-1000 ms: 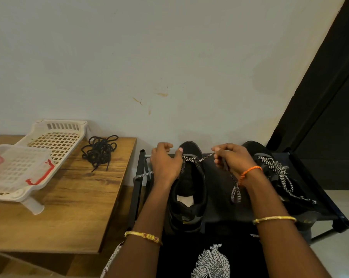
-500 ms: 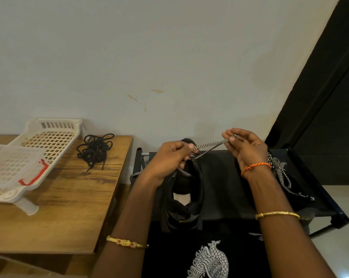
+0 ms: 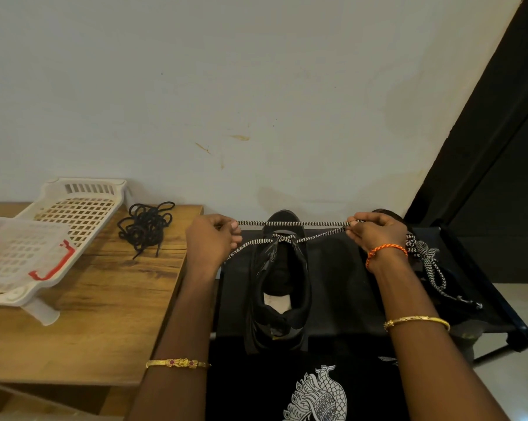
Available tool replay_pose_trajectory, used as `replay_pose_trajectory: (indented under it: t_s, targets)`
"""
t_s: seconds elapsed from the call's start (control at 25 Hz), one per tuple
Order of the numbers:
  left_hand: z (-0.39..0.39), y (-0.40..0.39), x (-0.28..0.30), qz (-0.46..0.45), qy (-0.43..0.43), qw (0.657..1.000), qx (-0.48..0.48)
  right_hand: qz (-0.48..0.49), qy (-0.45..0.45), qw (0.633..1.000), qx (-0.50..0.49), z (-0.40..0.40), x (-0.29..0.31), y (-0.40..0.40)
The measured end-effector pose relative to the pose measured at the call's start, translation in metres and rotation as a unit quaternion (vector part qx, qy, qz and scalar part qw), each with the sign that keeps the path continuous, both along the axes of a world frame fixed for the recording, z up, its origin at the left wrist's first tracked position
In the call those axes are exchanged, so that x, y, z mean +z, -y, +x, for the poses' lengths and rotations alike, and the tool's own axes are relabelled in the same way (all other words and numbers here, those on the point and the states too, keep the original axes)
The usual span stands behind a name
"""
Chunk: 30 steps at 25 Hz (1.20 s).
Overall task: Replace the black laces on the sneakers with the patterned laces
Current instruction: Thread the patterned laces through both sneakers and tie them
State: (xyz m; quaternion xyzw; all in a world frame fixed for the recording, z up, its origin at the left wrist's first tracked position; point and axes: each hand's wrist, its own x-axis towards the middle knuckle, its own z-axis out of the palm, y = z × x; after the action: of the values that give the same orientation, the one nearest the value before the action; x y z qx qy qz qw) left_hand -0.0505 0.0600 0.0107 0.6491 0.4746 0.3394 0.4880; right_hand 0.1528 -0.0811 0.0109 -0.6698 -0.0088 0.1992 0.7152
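Pinching the patterned lace (image 3: 290, 223) taut above the sneaker (image 3: 279, 287) — both hands, left (image 3: 211, 241) and right (image 3: 375, 235).

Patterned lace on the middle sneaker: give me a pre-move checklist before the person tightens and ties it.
1. Left hand grips one end of the patterned lace: ok.
2. Right hand pinches the other end: ok.
3. Lace crossed over the sneaker: ok.
4. All eyelets threaded: cannot tell.
5. Black laces off the shoe, piled on the wooden table: ok.
6. Second sneaker carries a patterned lace: ok.
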Motion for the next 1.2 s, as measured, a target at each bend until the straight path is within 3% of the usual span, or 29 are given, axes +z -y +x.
replay_pose_trajectory:
  t_s: [0.16, 0.28, 0.36, 0.44, 0.52, 0.56, 0.68, 0.84, 0.96, 1.2]
  targets:
    - [0.004, 0.004, 0.003, 0.001, 0.015, 1.000, 0.015, -0.045, 0.043, 0.997, -0.043, 0.000, -0.003, 0.003]
    - [0.006, 0.010, 0.007, 0.028, 0.028, 0.999, -0.018, -0.196, 0.249, 0.949, -0.012, -0.008, 0.000, 0.001]
    - [0.014, 0.019, 0.009, 0.021, 0.009, 0.994, -0.107, -0.181, 0.367, 0.906, 0.110, -0.025, 0.004, -0.006]
    - [0.023, 0.027, 0.010, 0.002, -0.002, 0.986, -0.166, -0.139, 0.394, 0.866, 0.276, -0.047, 0.006, -0.015]
    - [0.029, 0.031, 0.011, -0.008, 0.005, 0.984, -0.180, -0.115, 0.407, 0.830, 0.362, -0.059, 0.004, -0.022]
    - [0.030, 0.031, 0.011, -0.016, 0.016, 0.985, -0.173, -0.111, 0.410, 0.829, 0.365, -0.060, 0.004, -0.024]
    - [0.031, 0.031, 0.010, -0.022, 0.015, 0.990, -0.137, -0.098, 0.371, 0.868, 0.315, -0.054, 0.004, -0.026]
    - [0.033, 0.035, 0.001, 0.055, -0.198, 0.968, -0.143, -0.111, 0.316, 0.910, 0.245, -0.047, 0.003, -0.025]
    - [0.033, 0.038, -0.001, 0.080, -0.243, 0.953, -0.160, -0.097, 0.266, 0.936, 0.207, -0.045, 0.002, -0.026]
    - [0.034, 0.034, 0.003, 0.114, -0.258, 0.948, -0.147, -0.197, 0.305, 0.906, 0.219, -0.051, -0.003, -0.029]
